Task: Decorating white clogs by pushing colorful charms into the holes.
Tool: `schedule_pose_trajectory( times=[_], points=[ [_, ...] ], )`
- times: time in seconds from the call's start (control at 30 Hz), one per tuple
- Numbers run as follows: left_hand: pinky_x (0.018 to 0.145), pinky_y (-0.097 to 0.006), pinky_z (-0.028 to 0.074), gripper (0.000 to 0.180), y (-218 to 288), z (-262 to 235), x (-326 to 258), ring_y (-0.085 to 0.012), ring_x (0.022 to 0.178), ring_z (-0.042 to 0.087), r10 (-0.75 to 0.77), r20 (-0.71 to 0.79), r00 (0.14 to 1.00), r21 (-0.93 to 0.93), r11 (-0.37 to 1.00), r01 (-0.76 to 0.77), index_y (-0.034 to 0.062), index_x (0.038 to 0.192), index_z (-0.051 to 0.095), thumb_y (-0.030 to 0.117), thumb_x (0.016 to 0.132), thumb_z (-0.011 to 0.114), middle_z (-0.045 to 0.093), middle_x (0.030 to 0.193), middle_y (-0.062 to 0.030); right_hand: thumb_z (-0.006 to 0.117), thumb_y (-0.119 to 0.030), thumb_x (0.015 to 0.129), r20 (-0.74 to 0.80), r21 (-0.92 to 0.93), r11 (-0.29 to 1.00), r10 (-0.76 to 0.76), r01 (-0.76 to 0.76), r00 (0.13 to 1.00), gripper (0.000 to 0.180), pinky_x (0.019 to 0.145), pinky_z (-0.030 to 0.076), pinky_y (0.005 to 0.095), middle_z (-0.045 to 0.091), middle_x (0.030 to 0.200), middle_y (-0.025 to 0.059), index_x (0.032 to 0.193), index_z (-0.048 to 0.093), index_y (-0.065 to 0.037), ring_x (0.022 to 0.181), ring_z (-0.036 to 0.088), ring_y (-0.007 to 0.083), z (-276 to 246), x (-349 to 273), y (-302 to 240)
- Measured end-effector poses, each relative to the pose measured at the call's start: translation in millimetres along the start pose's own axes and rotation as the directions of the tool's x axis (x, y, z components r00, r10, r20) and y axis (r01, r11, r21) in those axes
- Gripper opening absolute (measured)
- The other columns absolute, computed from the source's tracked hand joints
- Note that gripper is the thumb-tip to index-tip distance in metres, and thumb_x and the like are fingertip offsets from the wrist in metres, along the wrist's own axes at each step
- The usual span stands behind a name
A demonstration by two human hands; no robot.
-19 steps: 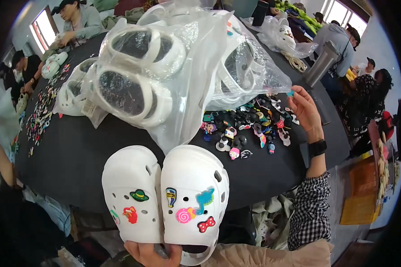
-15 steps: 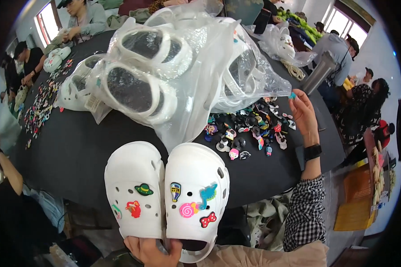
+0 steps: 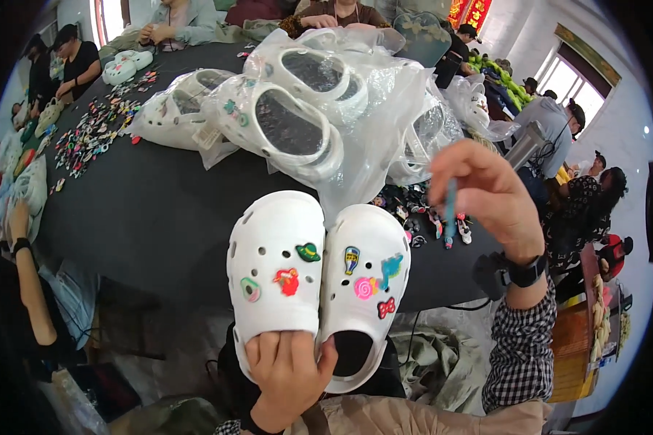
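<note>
Side by side in front of me are two white clogs. The left clog [image 3: 274, 232] bears a green hat charm [image 3: 308, 251], a red figure charm [image 3: 286, 281] and a green oval charm [image 3: 250, 290]. On the right clog [image 3: 374, 232] are a yellow-and-blue charm [image 3: 351, 260], a teal dinosaur-like charm [image 3: 391, 270], a pink swirl lollipop charm [image 3: 364, 288] and a red bow charm [image 3: 386, 308]. My left hand [image 3: 286, 373] grips the clogs, fingers inside the left opening and thumb at the right one. Pinched in my raised right hand [image 3: 497, 199] is a small teal charm [image 3: 450, 206], blurred.
Clear-bagged white clogs [image 3: 290, 123] heap up on the black table [image 3: 145, 239]. A charm pile [image 3: 413, 197] lies partly behind my right hand. More charms [image 3: 98, 134] spread at the left. Another person's arm [image 3: 33, 283] reaches in there; others sit around the table.
My right hand has come from the charm pile's edge up toward the camera, with the teal charm. The clogs appear farther right and higher as the view has shifted.
</note>
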State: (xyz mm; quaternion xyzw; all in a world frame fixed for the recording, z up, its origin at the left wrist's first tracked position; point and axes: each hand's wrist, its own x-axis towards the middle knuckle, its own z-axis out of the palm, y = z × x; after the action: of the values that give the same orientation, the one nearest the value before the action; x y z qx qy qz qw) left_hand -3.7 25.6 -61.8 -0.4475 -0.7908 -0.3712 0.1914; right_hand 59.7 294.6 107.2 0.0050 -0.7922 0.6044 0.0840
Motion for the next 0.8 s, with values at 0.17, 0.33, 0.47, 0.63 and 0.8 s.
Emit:
schedule_pose_trajectory(
  times=[0.17, 0.33, 0.47, 0.63, 0.8],
  points=[
    [0.071, -0.041, 0.038, 0.028, -4.1, 3.8, -1.4, -0.0296, 0.078, 0.055, 0.016, -0.028, 0.999, -0.041, 0.999, -0.018, 0.0011, 0.092, 0.061, 0.019, 0.075, 0.075, 0.061, 0.081, -0.0123, 0.067, -0.005, 0.093, 0.277, -0.248, 0.968, 0.035, 0.036, 0.96, 0.017, 0.086, 0.052, 0.0282, 0.066, 0.102, 0.005, 0.109, 0.066, 0.0, 0.099, 0.064, 0.0131, 62.5, 57.9, -4.3],
    [0.071, -0.04, 0.038, 0.031, -7.8, 11.2, -10.5, -0.0276, 0.082, 0.058, 0.022, -0.053, 0.998, -0.093, 0.995, -0.026, -0.0001, 0.098, 0.063, 0.02, 0.077, 0.074, 0.064, 0.088, -0.013, 0.067, -0.006, 0.092, 0.406, -0.545, 0.826, 0.105, 0.148, 0.908, 0.013, 0.08, 0.051, 0.0288, 0.065, 0.098, 0.0041, 0.105, 0.069, -0.005, 0.088, 0.064, 0.0147, 100.0, 90.2, -5.4],
    [0.073, -0.038, 0.04, 0.03, -7.2, 9.8, -12.2, -0.0261, 0.089, 0.06, 0.004, -0.015, 1.0, -0.092, 0.996, -0.006, 0.001, 0.099, 0.064, 0.021, 0.078, 0.073, 0.065, 0.091, -0.0104, 0.067, -0.005, 0.089, 0.473, -0.652, 0.706, 0.095, 0.276, 0.876, 0.01, 0.074, 0.051, 0.0338, 0.065, 0.092, 0.0066, 0.099, 0.07, -0.005, 0.083, 0.064, 0.0198, 115.8, 104.7, 4.2],
    [0.077, -0.038, 0.041, 0.029, -8.5, 12.1, -17.9, -0.0256, 0.093, 0.06, 0.005, -0.018, 1.0, -0.117, 0.993, -0.007, 0.0019, 0.101, 0.062, 0.021, 0.081, 0.072, 0.067, 0.091, -0.0082, 0.065, -0.003, 0.082, 0.504, -0.677, 0.618, -0.006, 0.399, 0.863, 0.008, 0.074, 0.052, 0.0398, 0.068, 0.086, 0.0128, 0.089, 0.069, -0.002, 0.081, 0.067, 0.0316, 127.0, 112.0, 17.1],
    [0.079, -0.038, 0.041, 0.029, -8.8, 13.8, -17.8, -0.026, 0.094, 0.06, 0.012, -0.029, 1.0, -0.122, 0.992, -0.015, 0.0021, 0.101, 0.062, 0.021, 0.082, 0.072, 0.067, 0.092, -0.0088, 0.064, -0.004, 0.081, 0.533, -0.696, 0.579, 0.021, 0.424, 0.846, 0.006, 0.073, 0.051, 0.0411, 0.068, 0.084, 0.0124, 0.085, 0.068, -0.003, 0.081, 0.066, 0.033, 125.3, 115.2, 17.8]
  ],
)
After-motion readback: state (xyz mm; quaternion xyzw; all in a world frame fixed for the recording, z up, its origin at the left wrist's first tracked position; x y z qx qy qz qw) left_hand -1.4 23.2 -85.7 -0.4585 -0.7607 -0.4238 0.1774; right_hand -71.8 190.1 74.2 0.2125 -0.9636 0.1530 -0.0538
